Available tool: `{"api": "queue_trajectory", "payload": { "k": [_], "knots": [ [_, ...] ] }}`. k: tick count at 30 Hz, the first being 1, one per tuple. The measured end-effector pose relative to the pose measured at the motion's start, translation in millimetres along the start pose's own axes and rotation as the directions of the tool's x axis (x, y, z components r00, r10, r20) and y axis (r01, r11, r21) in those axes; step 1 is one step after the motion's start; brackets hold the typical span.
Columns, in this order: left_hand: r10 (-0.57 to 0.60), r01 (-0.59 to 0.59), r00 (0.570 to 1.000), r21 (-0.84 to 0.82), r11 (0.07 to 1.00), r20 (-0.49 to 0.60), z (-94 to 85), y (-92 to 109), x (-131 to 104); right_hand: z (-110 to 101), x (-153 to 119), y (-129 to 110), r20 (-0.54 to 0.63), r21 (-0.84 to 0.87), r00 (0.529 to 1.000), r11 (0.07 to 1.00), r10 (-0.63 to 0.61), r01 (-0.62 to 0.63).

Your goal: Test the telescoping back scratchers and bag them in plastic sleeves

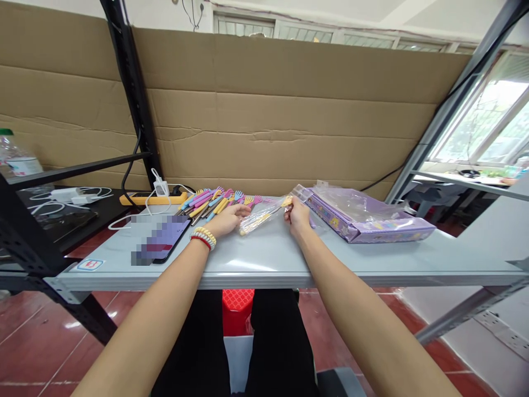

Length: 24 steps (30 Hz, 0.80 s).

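Note:
On the grey table, my right hand (296, 215) is closed on the upper right end of a clear plastic bag (262, 218), which has a yellow-ended item inside. My left hand (229, 219) lies at the bag's left end, by a pile of colourful fork-shaped pieces (215, 203) in pink, yellow, blue and purple; its fingertips are too small to make out. To the right of my right hand is a purple box (367, 231) with clear plastic film over its top.
A phone (167, 240) lies left of my left wrist. Behind it are a yellow power strip (177, 198) and a white charger (161, 188) with cables. A cardboard wall (281, 116) backs the table, with metal posts at both sides. A red stool (238, 311) stands below.

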<state>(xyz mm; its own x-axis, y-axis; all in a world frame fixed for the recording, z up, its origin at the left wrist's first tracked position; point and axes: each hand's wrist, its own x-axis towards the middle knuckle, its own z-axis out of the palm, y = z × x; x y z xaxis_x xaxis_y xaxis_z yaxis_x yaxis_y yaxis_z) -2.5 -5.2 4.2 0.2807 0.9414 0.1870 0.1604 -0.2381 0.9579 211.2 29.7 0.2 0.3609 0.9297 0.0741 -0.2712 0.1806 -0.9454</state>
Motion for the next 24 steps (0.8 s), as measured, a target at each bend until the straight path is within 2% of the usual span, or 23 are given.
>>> {"api": "queue_trajectory", "payload": {
  "k": [5, 10, 14, 20, 24],
  "knots": [
    [-0.013, 0.024, 0.992, -0.083, 0.996, 0.126, -2.9, 2.8, -6.6, -2.0, 0.0, -3.7, -0.01, 0.056, 0.999, 0.998, 0.03, -0.03],
    [-0.085, 0.079, 0.989, 0.052, 0.995, 0.122, -2.3, 4.0, -7.4, -1.3, -4.1, -7.1, 0.049, 0.079, 0.997, 0.995, 0.06, -0.064],
    [-0.141, 0.12, 0.977, 0.134, 0.984, 0.159, 0.5, 6.2, -10.4, -0.4, -5.3, -6.5, 0.107, 0.1, 0.992, 0.992, 0.061, -0.072],
    [-0.166, 0.145, 0.957, 0.101, 0.984, 0.238, 4.7, 5.0, -11.9, -0.1, -6.3, -6.5, 0.123, 0.111, 0.991, 0.992, 0.043, -0.057],
    [-0.156, 0.14, 0.959, 0.084, 0.987, 0.236, 7.3, 4.9, -11.2, -1.0, -6.7, -6.0, 0.117, 0.109, 0.992, 0.992, 0.052, -0.064]
  ]
}}
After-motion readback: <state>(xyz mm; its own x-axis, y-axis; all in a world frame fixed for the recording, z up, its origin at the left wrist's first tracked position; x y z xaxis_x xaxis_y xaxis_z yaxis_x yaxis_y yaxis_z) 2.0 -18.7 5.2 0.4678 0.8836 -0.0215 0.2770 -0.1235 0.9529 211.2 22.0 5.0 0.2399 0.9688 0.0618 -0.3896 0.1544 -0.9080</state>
